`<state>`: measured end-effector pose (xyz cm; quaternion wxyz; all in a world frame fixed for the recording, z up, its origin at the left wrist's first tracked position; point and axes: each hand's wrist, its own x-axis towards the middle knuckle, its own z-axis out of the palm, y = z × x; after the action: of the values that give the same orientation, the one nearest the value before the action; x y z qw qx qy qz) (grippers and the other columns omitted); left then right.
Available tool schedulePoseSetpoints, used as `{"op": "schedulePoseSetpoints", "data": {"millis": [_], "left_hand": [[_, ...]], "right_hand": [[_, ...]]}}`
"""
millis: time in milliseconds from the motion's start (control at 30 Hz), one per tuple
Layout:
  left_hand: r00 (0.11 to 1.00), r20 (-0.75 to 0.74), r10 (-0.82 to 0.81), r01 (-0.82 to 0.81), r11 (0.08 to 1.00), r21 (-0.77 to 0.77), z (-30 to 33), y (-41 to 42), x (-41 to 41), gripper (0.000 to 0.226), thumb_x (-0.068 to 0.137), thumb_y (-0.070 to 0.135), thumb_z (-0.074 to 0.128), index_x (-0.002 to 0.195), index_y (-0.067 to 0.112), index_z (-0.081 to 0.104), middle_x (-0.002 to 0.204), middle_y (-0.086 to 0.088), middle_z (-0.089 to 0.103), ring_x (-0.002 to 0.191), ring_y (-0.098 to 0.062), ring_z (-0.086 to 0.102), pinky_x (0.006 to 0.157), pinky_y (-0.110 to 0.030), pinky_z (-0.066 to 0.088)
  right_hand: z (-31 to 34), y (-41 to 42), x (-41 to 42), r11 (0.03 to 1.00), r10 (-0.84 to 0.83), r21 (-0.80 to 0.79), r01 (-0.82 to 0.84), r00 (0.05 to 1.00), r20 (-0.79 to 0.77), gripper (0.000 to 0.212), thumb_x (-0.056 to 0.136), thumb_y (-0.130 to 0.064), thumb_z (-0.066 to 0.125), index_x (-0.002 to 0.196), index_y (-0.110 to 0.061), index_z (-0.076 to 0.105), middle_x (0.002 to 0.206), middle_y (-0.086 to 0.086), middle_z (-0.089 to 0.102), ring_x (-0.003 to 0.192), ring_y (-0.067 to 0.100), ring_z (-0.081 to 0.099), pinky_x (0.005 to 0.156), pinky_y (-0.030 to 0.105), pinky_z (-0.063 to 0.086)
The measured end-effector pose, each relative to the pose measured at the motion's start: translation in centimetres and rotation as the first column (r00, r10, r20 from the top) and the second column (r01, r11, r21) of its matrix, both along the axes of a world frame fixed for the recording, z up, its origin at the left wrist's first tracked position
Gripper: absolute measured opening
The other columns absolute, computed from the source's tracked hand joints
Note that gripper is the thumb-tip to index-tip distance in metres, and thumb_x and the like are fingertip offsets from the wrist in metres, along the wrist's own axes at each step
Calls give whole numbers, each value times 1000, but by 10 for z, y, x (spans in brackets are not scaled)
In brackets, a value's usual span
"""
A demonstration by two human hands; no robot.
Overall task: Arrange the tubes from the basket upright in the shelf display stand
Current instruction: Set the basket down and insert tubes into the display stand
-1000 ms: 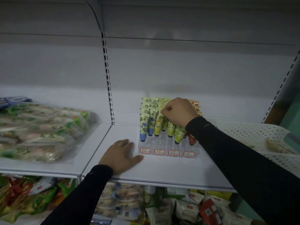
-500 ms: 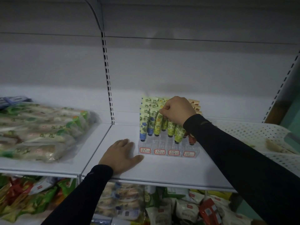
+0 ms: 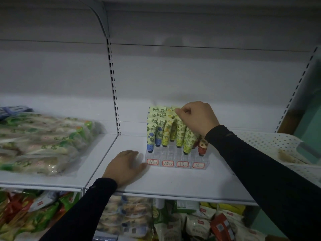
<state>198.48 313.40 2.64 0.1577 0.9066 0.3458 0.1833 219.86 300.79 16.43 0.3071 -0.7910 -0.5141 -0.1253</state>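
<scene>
Right hand (image 3: pixel 198 117): fingers curled, pinching the top of a green tube (image 3: pixel 179 131) upright in the stand (image 3: pixel 175 159).
Left hand (image 3: pixel 126 166): flat on the shelf (image 3: pixel 173 181), beside the stand.

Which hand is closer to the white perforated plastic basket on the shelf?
Right. The right hand pinches a green tube top in the stand, left of the basket; the left hand rests flat farther left.
</scene>
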Motion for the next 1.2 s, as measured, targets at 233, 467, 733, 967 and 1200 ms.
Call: {"op": "schedulePoseSetpoints", "data": {"millis": [233,467,733,967,1200], "left_hand": [[928,371,24,-64,993,95,43,-19,-9,46,88,50,57,119,19,69,126,2,66,118,-17,58,95,-24,38],[893,358,-274,184,946,265,105,-84,36,50,88,52,49,125,21,65,128,7,62,118,-6,50,95,-17,31],[864,49,-502,460,823,333,135,-142,150,54,98,51,48,140,19,51,142,0,53,130,-17,45,101,-26,34],[779,-392,-489,588,787,187,134,-167,251,66,95,59,46,149,21,37,151,-6,42,134,-25,42,108,-38,37],[606,-621,-498,579,811,-85,104,-172,322,100,75,73,64,155,27,24,160,4,28,144,-20,31,114,-36,30]], "right_hand": [[4,-61,17,995,73,70,-76,996,54,36,94,-44,58,117,-19,69,113,-2,65,94,6,55,83,19,38],[-5,-131,54,999,-31,-7,32,987,156,36,91,-41,61,116,-16,70,121,2,66,115,15,55,95,13,29],[-17,-202,111,967,-184,-158,200,977,110,41,92,-45,59,120,-17,67,126,3,63,117,18,55,97,23,36],[-25,-228,165,867,-259,-437,238,966,13,48,91,-52,58,130,-25,59,136,1,56,120,18,53,98,27,40],[-31,-210,198,773,-200,-631,58,967,-156,59,83,-53,69,135,-31,53,137,-7,54,118,12,54,88,22,42]]}}
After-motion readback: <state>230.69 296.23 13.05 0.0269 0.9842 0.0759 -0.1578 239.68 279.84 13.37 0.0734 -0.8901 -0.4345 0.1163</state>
